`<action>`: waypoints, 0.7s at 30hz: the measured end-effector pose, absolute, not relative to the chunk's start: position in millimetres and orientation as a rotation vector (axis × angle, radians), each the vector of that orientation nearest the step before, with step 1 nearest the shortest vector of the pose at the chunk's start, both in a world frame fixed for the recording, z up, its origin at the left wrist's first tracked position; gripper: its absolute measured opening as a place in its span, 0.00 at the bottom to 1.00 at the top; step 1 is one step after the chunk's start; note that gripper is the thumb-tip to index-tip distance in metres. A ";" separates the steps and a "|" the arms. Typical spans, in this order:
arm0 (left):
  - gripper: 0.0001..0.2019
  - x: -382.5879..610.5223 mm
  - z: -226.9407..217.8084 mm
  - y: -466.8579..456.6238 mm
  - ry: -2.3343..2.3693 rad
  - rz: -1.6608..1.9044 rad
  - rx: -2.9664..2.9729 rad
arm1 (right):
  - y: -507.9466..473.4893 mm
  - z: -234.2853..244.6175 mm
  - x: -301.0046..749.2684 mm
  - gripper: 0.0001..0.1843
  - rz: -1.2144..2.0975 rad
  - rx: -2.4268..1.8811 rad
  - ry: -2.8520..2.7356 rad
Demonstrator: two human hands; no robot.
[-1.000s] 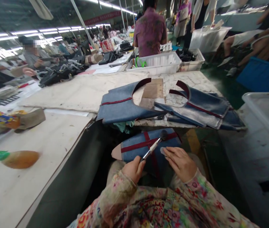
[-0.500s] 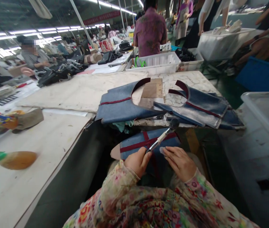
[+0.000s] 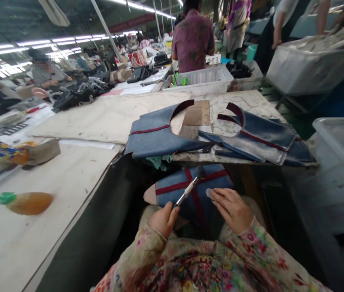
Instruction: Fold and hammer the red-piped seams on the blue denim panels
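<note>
The hammer (image 3: 187, 190) is held fast by the left hand (image 3: 161, 220), fist closed, its head over the blue panel (image 3: 172, 178) laid across the lap (image 3: 146, 214). By the panel's right part, a pale chip (image 3: 209, 193) is pinched by the right hand (image 3: 233, 209), fingers nearly together. Beyond the panel, blue cutouts (image 3: 150, 140) are spread; farther beyond it, a white crate (image 3: 204, 84).

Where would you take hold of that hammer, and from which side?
I'd take the hammer by the near end of its slim shaft, coming from the near left, as the left grip does. The shaft slants away to the right, with the thicker dark head at its far end.
</note>
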State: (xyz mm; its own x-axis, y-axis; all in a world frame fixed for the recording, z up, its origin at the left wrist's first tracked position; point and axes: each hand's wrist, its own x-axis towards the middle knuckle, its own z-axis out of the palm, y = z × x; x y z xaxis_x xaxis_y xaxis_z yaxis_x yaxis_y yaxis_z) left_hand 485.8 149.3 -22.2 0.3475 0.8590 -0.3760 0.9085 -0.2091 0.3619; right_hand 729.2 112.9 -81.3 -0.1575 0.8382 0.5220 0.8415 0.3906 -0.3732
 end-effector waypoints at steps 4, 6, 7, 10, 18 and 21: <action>0.15 477.4 -20.0 143.7 1.510 0.033 2.104 | 114.5 -80.9 730.2 0.16 -0.016 -1.424 -1.993; 0.16 478.9 -17.8 142.2 1.502 0.081 2.115 | 114.8 -80.4 730.3 0.16 -0.030 -1.414 -2.009; 0.16 479.9 -18.2 142.0 1.509 0.044 2.117 | 114.8 -80.1 730.0 0.16 -0.033 -1.415 -2.012; 0.14 480.5 -23.0 144.1 1.548 -0.134 2.101 | 114.2 -79.3 728.3 0.16 -0.030 -1.438 -1.999; 0.17 462.2 -17.7 140.7 1.524 0.126 2.049 | 114.7 -78.9 727.4 0.16 -0.030 -1.438 -2.027; 0.16 459.9 -22.5 130.6 1.509 -0.044 2.051 | 118.3 -78.4 726.4 0.16 -0.035 -1.433 -2.034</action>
